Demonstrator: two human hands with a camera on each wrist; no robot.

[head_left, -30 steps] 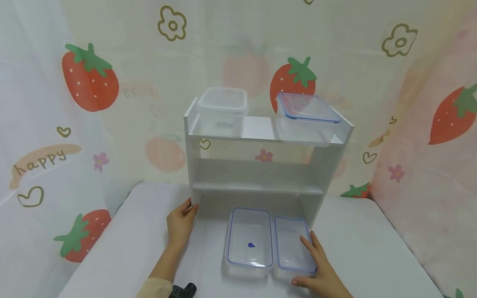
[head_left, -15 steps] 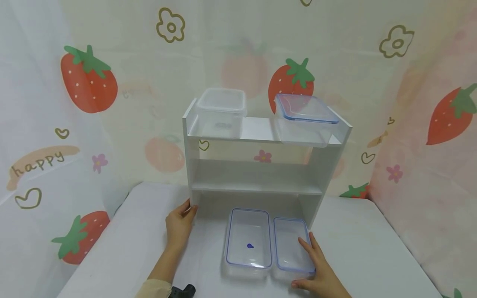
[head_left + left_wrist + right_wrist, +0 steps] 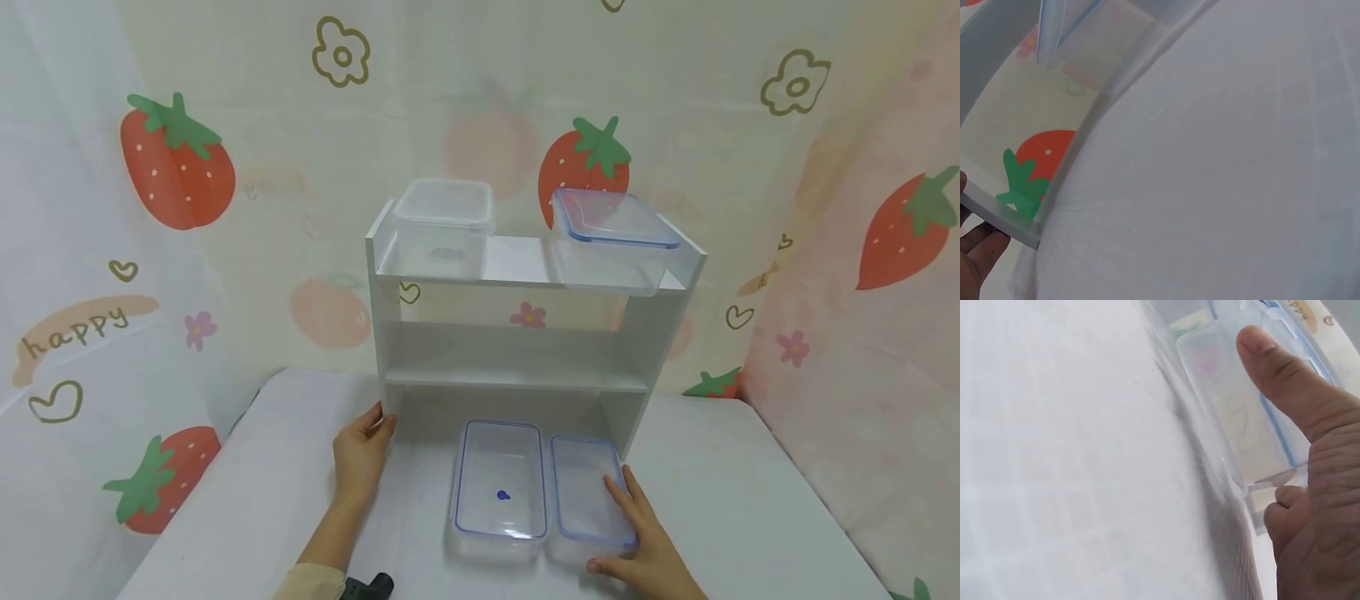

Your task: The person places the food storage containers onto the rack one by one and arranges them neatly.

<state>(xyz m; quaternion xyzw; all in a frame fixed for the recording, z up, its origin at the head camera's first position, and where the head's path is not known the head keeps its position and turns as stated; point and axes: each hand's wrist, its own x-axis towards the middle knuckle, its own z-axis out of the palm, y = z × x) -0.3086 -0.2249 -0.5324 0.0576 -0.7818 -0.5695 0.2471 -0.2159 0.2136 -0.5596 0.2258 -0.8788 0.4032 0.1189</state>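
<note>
In the head view my left hand [image 3: 362, 454] grips the lower left side panel of a white two-tier shelf [image 3: 517, 358]. The left wrist view has thumb and fingers [image 3: 988, 250] on opposite faces of that panel. My right hand [image 3: 637, 533] holds the smaller clear food container [image 3: 588, 492], which has a blue-rimmed lid. Its thumb [image 3: 1282, 375] lies at the container's near end, while the other fingers reach along the right side. Left of it, a larger clear food container [image 3: 498, 475] with a blue-rimmed lid and a blue valve sits on the white table.
On the shelf's top board stand a clear container with a whitish lid [image 3: 444, 229] and another with a blue-edged lid [image 3: 615, 242], which overhangs the front. A black object [image 3: 367, 587] lies by the left forearm. Strawberry-printed curtains [image 3: 247, 167] surround the white table [image 3: 750, 500].
The right hand and the smaller container have shifted very slightly right and away since half a second ago. The left hand keeps its place on the shelf panel.
</note>
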